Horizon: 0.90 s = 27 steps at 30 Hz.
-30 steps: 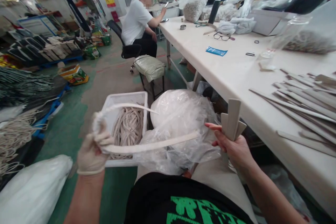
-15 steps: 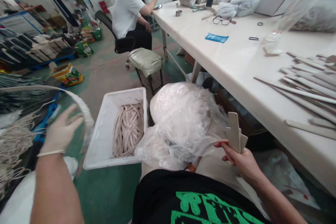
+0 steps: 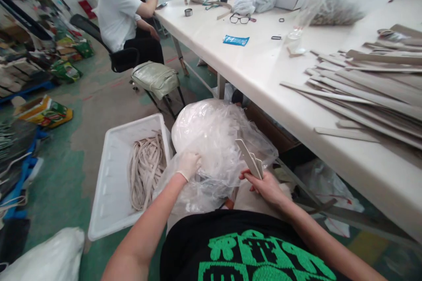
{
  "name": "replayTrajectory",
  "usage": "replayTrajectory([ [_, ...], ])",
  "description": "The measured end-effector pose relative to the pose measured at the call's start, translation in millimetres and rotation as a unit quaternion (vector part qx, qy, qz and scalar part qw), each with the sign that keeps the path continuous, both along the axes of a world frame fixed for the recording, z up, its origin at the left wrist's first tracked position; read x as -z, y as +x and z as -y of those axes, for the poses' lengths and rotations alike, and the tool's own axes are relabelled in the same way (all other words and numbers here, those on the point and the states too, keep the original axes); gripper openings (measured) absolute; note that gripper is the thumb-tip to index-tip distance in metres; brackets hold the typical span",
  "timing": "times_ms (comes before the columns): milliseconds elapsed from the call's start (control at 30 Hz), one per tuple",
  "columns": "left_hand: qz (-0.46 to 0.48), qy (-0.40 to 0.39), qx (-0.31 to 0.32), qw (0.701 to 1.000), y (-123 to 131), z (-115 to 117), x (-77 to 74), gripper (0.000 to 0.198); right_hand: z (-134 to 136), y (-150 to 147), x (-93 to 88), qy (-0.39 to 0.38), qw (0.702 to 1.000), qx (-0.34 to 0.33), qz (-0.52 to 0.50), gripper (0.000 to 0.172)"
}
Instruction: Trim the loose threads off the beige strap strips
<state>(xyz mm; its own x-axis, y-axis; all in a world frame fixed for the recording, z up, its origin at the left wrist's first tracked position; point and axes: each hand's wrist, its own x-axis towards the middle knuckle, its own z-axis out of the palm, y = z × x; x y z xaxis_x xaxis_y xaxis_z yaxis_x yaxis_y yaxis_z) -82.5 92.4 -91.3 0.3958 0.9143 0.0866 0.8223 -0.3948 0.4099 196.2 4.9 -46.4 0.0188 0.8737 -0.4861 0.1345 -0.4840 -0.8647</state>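
My left hand (image 3: 189, 166), in a pale glove, is on the clear plastic bag (image 3: 211, 140) on my lap. Its fingers are curled against the film, and the fingertips are partly hidden. To the right of the bag my right hand (image 3: 267, 186) is closed around several short ends of flat beige strap (image 3: 249, 158), which stick up in a small fan. A white plastic bin (image 3: 110, 175) to the left of the bag holds a tangle of beige straps (image 3: 145, 171).
A long white table (image 3: 250, 70) runs along the right, with a pile of beige straps (image 3: 369, 88), glasses (image 3: 240, 18) and a blue packet (image 3: 236, 40). A person (image 3: 121, 13) sits beyond a stool with a green bundle (image 3: 154, 79). A white sack (image 3: 49, 257) lies lower left.
My left hand has come from the far left, where it was open beside a swinging beige strap, to the plastic bag. My right hand still holds the strap ends. The view has turned right.
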Motion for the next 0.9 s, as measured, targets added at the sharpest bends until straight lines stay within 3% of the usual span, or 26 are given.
replayTrajectory([
  [133, -0.092, -0.066, 0.003, 0.994, -12.9, -25.9, 29.9, 0.006, 0.1, 2.6, 0.7, 0.0, 1.0, 0.014, -0.016, 0.033],
  [267, -0.11, -0.082, 0.016, 0.99, -20.5, -15.9, 27.0, 0.011, 0.2, 3.8, 5.4, 0.003, 0.999, 0.027, -0.029, 0.031],
  [400, -0.08, -0.054, 0.028, 0.995, -33.0, 19.6, 1.0, 0.015, -4.0, 4.3, 8.3, 0.001, 0.998, 0.037, -0.051, 0.031],
  [600, 0.111, 0.085, 0.009, 0.99, -36.4, 72.9, -45.0, 0.031, -13.4, 2.0, -3.5, -0.03, 0.993, 0.017, -0.111, 0.034],
  [733, 0.081, 0.14, 0.037, 0.986, -19.9, 85.0, -70.5, 0.039, -16.0, -7.1, -22.0, -0.058, 0.98, -0.052, -0.182, 0.037],
  [900, 0.044, 0.21, 0.073, 0.974, 3.4, 80.4, -94.7, 0.042, -16.8, -32.6, -41.0, -0.089, 0.957, -0.105, -0.257, 0.036],
])
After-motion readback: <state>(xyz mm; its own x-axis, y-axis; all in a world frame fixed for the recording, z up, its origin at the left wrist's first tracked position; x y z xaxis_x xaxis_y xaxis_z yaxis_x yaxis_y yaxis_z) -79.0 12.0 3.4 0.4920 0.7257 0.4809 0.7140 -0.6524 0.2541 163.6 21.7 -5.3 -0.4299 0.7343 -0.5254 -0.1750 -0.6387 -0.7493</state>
